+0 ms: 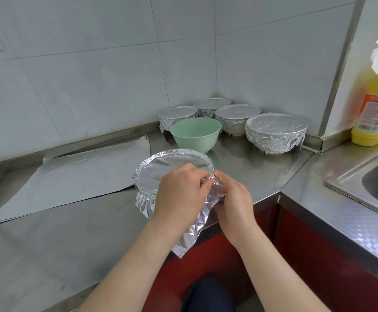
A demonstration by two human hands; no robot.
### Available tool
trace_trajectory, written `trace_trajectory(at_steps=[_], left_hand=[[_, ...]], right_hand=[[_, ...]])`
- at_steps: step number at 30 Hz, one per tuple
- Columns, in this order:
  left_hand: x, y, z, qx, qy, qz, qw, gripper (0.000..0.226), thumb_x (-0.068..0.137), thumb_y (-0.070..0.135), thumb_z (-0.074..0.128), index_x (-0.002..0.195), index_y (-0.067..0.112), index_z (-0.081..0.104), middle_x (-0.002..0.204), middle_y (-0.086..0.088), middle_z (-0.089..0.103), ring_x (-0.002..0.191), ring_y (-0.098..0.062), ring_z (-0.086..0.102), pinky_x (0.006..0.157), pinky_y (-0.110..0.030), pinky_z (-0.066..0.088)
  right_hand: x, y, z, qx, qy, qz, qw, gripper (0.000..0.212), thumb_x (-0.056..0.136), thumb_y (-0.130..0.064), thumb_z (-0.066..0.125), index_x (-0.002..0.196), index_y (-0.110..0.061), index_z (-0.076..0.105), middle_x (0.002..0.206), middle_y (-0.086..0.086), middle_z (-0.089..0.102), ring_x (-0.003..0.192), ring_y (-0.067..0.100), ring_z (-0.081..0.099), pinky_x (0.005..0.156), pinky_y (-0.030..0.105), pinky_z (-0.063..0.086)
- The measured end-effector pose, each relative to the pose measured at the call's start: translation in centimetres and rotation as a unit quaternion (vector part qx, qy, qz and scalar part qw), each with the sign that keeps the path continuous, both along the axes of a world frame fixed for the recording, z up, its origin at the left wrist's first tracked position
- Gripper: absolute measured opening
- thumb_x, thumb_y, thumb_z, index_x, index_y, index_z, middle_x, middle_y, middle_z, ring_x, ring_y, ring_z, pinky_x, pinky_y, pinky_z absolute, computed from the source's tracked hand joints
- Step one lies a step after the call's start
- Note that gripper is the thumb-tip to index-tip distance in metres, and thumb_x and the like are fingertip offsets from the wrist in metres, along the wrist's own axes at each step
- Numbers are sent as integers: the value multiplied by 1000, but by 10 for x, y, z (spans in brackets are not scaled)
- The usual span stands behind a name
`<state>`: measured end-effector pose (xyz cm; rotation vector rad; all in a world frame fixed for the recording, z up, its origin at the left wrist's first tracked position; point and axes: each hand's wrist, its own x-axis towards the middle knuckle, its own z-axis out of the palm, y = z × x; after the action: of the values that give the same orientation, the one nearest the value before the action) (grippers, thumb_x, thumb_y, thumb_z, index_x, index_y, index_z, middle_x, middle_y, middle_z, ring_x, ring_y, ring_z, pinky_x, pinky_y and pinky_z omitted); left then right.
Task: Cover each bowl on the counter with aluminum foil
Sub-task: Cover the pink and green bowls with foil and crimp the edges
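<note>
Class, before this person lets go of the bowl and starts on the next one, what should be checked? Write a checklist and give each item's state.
1. Foil stretched flat over the top of the near bowl: ok.
2. Foil tucked in all round the rim: not ok; a loose flap hangs past the counter edge.
3. Left hand and right hand both pinch the foil at the right rim: ok.
4. Spare foil sheets lie ready on the counter: ok.
5. All bowls covered: not ok; the green bowl is open.
6. Near bowl's contents: cannot tell.
</note>
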<state>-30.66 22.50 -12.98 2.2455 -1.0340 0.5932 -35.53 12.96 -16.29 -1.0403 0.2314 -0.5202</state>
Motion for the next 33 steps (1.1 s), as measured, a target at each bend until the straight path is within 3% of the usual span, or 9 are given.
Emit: trace_trajectory(at_steps=[3,8,12,18,23,25,28,31,33], left_hand=[[-1,-3,-2,3,-15,9,1000,15,87,29,67,82,18,75,73,1,61,68,-20,57,63,-39,49],[1,-4,-2,20,-29,20,999,23,89,29,57,76,18,72,71,1,58,69,-20,56,61,-37,46],[0,2,5,25,-9,1,1000,25,92,26,51,86,17,73,79,1,62,75,-18,57,70,-38,48],[38,44,29,-51,6,73,996,17,89,29,62,98,24,75,111,5,67,107,-18,57,93,-29,42],[74,57,17,78,196,140,967,49,87,49,54,133,33,53,158,-6,21,145,-23,9,114,-32,10],[78,55,12,42,261,102,959,52,78,54,48,123,30,59,144,-3,40,138,-25,28,109,-38,24],[76,52,11,18,260,78,962,42,79,49,47,103,18,62,113,1,55,111,-20,51,87,-34,37],[77,53,8,39,257,85,962,59,77,53,44,123,19,56,130,3,51,120,-15,46,97,-34,36],[79,55,8,47,270,90,958,57,81,53,46,124,18,54,130,0,50,121,-19,46,100,-38,37]], right_hand=[[1,6,-1,144,-48,31,988,37,90,-4,40,75,-9,73,77,8,69,69,17,65,65,24,50],[11,18,-8,86,36,15,996,37,101,-38,43,86,-15,68,69,-2,68,70,11,66,64,28,48],[18,12,-9,62,82,2,995,51,86,-53,57,119,-16,64,117,1,67,111,16,61,97,37,47],[20,-4,15,130,116,-30,984,53,97,-42,49,142,-17,40,132,0,48,103,16,57,84,35,48],[33,9,21,1,145,-28,989,45,98,-45,44,137,-21,47,129,-6,54,115,17,53,101,39,43],[37,13,19,-45,140,-41,988,39,102,-35,41,135,-15,49,119,-7,56,108,13,53,92,31,44],[46,17,14,-89,144,-64,984,39,103,-27,33,132,-10,52,129,-2,55,120,17,50,104,35,39],[49,15,12,-110,147,-68,981,28,102,-20,30,88,-17,54,86,-5,53,76,9,48,71,23,41],[48,12,13,-109,150,-58,981,26,103,-19,32,89,-18,55,80,-6,52,66,7,44,61,22,37]])
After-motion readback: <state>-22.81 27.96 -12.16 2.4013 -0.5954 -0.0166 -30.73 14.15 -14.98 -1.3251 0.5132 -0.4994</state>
